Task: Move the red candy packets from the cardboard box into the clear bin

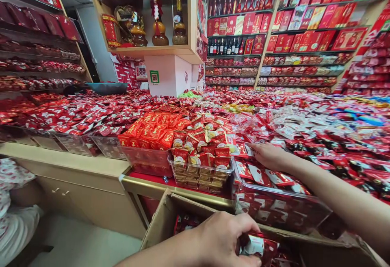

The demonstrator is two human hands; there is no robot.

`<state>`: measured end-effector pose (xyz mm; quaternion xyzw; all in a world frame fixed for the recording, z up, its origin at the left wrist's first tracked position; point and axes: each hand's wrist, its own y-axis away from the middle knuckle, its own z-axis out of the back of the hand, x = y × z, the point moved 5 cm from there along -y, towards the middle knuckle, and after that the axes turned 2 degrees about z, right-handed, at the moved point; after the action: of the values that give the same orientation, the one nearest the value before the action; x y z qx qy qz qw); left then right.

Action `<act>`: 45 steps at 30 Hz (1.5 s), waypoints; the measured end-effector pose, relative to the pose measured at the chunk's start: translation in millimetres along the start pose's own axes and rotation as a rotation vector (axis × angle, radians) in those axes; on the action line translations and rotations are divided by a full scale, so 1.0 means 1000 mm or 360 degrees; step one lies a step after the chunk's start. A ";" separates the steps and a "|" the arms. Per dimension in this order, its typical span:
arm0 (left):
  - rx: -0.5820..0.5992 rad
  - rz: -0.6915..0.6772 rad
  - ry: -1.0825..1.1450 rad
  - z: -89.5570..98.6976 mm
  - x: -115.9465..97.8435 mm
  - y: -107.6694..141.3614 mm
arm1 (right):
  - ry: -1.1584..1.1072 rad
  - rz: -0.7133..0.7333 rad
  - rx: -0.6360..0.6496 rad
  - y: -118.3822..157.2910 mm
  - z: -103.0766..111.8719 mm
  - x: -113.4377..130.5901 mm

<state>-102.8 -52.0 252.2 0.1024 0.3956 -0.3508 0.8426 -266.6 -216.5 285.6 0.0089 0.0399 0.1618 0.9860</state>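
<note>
My left hand point(219, 234) reaches into an open cardboard box point(158, 218) at the bottom. Its thumb and fingers are closed around a red-and-white snack packet point(256, 246); more red packets lie around it in the box. Further up on the right, my right hand point(269, 157) extends over a clear plastic bin point(283, 206) filled with red-and-white packets. Its fingertips are pinched at the edge of a packet point(242, 150) near the bin's far left corner. Just left of that hand is a clear bin point(201, 171) stacked with durian-labelled packets point(199, 147).
Bright red packets point(149, 131) fill a neighbouring bin, and more heaped bins run along the counter point(91, 163). A pillar point(163, 74) carries a glass shelf of gourd bottles point(160, 31). Another person's patterned clothing point(14, 181) shows at the left edge.
</note>
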 end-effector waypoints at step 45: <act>-0.0073 0.0211 0.0741 -0.015 0.007 -0.005 | -0.2167 -0.0027 -0.1184 0.133 0.047 0.022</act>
<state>-111.7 -52.1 237.4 0.1872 0.5795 -0.2525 0.7519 -284.3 -84.1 334.7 -0.2255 -0.6316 0.1158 0.7326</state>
